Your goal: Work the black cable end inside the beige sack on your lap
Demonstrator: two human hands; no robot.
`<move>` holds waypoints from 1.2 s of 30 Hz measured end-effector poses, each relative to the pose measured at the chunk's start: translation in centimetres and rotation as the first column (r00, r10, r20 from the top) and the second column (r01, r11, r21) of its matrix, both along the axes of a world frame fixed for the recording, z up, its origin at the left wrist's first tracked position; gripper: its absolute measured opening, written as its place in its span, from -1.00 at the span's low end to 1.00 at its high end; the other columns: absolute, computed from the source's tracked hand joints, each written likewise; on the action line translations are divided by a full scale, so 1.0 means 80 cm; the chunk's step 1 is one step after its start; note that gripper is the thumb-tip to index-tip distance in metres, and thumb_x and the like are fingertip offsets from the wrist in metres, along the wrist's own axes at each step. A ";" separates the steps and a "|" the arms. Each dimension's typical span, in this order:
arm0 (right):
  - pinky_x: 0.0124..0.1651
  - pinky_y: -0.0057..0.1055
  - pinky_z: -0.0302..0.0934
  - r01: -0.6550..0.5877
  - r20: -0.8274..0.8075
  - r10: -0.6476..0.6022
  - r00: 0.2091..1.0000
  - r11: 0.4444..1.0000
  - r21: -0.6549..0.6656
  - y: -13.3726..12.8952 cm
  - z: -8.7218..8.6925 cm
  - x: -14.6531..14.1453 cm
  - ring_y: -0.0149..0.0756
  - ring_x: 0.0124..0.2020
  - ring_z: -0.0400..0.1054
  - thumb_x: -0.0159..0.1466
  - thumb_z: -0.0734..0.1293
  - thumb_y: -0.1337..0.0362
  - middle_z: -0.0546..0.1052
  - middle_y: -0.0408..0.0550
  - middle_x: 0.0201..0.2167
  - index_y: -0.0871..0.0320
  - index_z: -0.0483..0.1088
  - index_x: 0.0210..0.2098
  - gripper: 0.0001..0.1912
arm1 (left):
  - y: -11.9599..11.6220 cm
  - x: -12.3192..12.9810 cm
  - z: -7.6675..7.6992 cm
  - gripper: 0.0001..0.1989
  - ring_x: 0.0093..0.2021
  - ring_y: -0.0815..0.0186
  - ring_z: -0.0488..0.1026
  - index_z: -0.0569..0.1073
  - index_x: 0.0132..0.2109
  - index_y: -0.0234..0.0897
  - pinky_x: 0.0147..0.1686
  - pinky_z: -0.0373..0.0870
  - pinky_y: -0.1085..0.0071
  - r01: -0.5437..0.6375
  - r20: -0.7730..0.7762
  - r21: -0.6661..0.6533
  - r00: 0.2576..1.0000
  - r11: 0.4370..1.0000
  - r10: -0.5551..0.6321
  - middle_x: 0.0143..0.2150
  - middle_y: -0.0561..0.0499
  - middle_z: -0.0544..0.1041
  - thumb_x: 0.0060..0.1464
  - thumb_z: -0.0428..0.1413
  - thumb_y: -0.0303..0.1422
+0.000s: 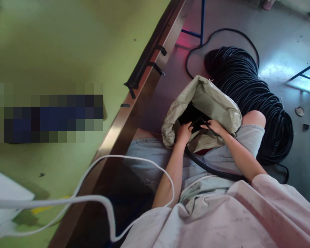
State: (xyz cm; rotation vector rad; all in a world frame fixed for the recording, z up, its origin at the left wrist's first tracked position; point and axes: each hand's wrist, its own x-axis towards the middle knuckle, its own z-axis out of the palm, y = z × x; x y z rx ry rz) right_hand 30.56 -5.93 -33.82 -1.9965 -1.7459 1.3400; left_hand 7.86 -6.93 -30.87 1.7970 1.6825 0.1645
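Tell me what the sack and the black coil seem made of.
The sack looks like dull woven plastic, going by its stiff creases, though coarse cloth is possible. The coil seems to be glossy rubber- or plastic-sheathed cable: highlights run along its strands.

a green tabletop (74, 44) with a metallic edge (113, 132) fills the left side, black tape (157, 68) stuck along it. 2 blue frames (203, 20) (305, 70) stand on the grey floor (276, 38), which catches a pinkish-red glow at the upper middle and pale glare at right.
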 end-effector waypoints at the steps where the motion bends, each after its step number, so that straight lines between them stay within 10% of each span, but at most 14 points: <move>1: -0.23 -0.46 0.24 0.005 0.003 -0.005 1.000 1.000 0.003 0.000 -0.001 0.000 -0.22 -0.25 0.50 0.26 0.45 -0.21 0.62 -0.07 -0.32 0.19 0.58 -0.22 -0.47 | 0.000 0.000 0.001 -0.57 0.21 0.07 0.53 0.46 0.33 -0.32 0.26 0.42 0.22 0.001 -0.004 -0.002 1.000 1.000 -0.001 0.21 -0.24 0.56 0.38 0.07 -0.42; 20: -0.28 -0.29 0.22 -0.056 -0.033 0.058 0.998 0.996 0.065 0.005 -0.002 0.009 -0.08 -0.31 0.46 0.27 0.39 -0.17 0.59 0.09 -0.39 0.15 0.51 -0.38 -0.53 | 0.001 0.011 0.012 -0.60 0.23 0.12 0.52 0.50 0.30 -0.27 0.25 0.42 0.31 -0.029 0.063 -0.020 0.998 0.999 0.031 0.23 -0.23 0.56 0.39 0.10 -0.39; 24: -0.41 -0.29 0.10 -0.043 -0.071 0.041 0.997 0.999 -0.022 0.003 0.004 0.009 -0.23 -0.53 0.30 0.20 0.40 -0.31 0.40 -0.05 -0.65 0.12 0.41 -0.53 -0.40 | 0.000 0.006 0.013 -0.58 0.26 0.10 0.49 0.45 0.33 -0.36 0.30 0.37 0.26 -0.038 0.068 -0.019 0.997 0.999 0.039 0.26 -0.27 0.53 0.40 0.06 -0.43; 36: -0.38 -0.43 0.04 -0.022 -0.140 0.035 0.990 0.995 0.093 -0.002 0.002 0.003 -0.33 -0.43 0.27 0.16 0.38 -0.36 0.39 -0.18 -0.55 0.18 0.47 -0.46 -0.34 | 0.001 -0.001 -0.003 -0.58 0.21 0.11 0.53 0.46 0.33 -0.33 0.26 0.42 0.25 -0.016 0.029 0.023 0.999 1.000 0.015 0.22 -0.24 0.56 0.38 0.08 -0.43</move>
